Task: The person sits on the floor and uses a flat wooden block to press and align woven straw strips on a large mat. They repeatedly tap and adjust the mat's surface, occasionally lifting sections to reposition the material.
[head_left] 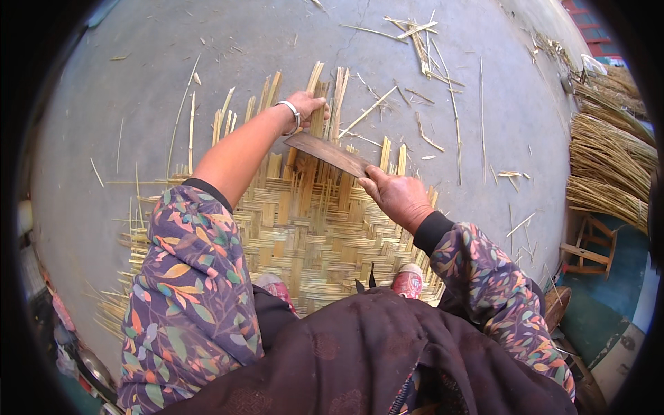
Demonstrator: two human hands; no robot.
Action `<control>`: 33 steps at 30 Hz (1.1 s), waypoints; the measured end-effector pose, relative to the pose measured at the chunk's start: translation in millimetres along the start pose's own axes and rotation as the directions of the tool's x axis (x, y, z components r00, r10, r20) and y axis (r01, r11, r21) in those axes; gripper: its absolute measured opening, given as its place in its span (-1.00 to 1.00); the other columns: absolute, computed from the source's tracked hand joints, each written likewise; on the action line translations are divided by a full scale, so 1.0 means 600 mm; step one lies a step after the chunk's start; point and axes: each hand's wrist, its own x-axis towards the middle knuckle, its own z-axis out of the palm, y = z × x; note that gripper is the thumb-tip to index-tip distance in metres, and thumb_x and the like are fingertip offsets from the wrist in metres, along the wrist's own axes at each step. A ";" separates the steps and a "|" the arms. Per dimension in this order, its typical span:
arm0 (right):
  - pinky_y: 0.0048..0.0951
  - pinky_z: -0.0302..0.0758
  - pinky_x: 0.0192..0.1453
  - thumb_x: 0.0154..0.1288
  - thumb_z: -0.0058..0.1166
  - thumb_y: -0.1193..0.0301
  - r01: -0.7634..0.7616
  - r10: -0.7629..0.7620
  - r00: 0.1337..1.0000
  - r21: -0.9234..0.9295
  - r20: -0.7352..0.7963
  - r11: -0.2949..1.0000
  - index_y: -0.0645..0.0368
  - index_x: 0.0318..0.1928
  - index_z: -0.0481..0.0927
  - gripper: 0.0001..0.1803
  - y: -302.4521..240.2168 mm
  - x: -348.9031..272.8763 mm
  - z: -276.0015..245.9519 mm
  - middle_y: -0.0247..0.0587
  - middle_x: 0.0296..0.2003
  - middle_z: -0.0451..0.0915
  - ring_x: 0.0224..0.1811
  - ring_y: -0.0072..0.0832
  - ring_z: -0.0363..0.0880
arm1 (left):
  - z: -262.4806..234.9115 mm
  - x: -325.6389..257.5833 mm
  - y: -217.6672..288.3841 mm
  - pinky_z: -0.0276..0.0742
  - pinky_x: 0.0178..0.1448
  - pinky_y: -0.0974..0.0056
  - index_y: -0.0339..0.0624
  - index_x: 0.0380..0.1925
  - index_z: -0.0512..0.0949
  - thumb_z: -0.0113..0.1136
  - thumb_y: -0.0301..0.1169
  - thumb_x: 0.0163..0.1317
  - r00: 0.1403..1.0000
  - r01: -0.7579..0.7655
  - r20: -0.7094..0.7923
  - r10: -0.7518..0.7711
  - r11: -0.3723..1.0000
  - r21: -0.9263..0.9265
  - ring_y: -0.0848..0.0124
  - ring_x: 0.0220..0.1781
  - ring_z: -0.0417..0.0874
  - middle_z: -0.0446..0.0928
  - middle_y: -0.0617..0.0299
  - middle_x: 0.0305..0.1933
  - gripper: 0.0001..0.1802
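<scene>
A half-woven mat of split reeds (pixel 325 242) lies on the floor between my feet, with upright strip ends standing out at its far edge. My left hand (pixel 303 111), a pale band on its wrist, is closed around a flat reed strip (pixel 317 124) at that edge. In my right hand (pixel 400 199) is the near end of a long, flat, brown blade-like tool (pixel 330 153). The tool slants across the strips just below my left hand, its far end beside the gripped strip. Whether it touches the strips, I cannot tell.
Loose reed pieces (pixel 418 48) lie scattered on the grey concrete floor (pixel 235 34). Bundled reeds (pixel 609 162) are stacked at the right, near a small wooden stool (pixel 591 245). My red shoes (pixel 408 282) are at the mat's near edge. Assorted items line the left rim.
</scene>
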 end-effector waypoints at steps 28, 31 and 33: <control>-0.03 0.57 -0.36 0.50 -0.33 -0.09 -0.131 0.120 0.990 0.143 0.079 0.981 0.08 -0.10 0.53 -0.46 -0.025 -0.001 0.021 0.05 -0.48 0.65 -0.42 -0.01 0.66 | 0.078 -0.047 0.147 0.49 0.18 0.19 -0.25 0.11 0.52 0.15 0.07 0.30 0.856 -0.404 -0.255 0.450 0.889 0.214 0.21 0.08 0.63 0.62 -0.12 -0.03 -0.37; -0.07 0.57 -0.45 0.49 -0.30 -0.09 -0.053 0.048 0.996 0.065 0.070 0.996 0.07 -0.10 0.53 -0.47 -0.039 -0.057 0.002 0.01 -0.54 0.64 -0.49 -0.07 0.66 | 0.060 -0.008 0.091 0.45 0.27 0.14 -0.25 0.16 0.48 0.20 0.02 0.26 0.847 -0.281 -0.172 0.503 0.698 0.659 0.13 0.19 0.58 0.57 -0.15 0.10 -0.36; -0.07 0.57 -0.46 0.49 -0.28 -0.08 -0.040 0.031 0.993 0.082 0.112 0.996 0.08 -0.15 0.52 -0.50 -0.059 -0.090 -0.006 -0.03 -0.58 0.62 -0.50 -0.09 0.65 | 0.079 0.001 0.047 0.47 0.25 0.11 -0.24 0.09 0.53 0.21 -0.08 0.23 0.912 -0.234 0.000 0.411 0.519 0.822 0.07 0.17 0.59 0.57 -0.12 0.10 -0.45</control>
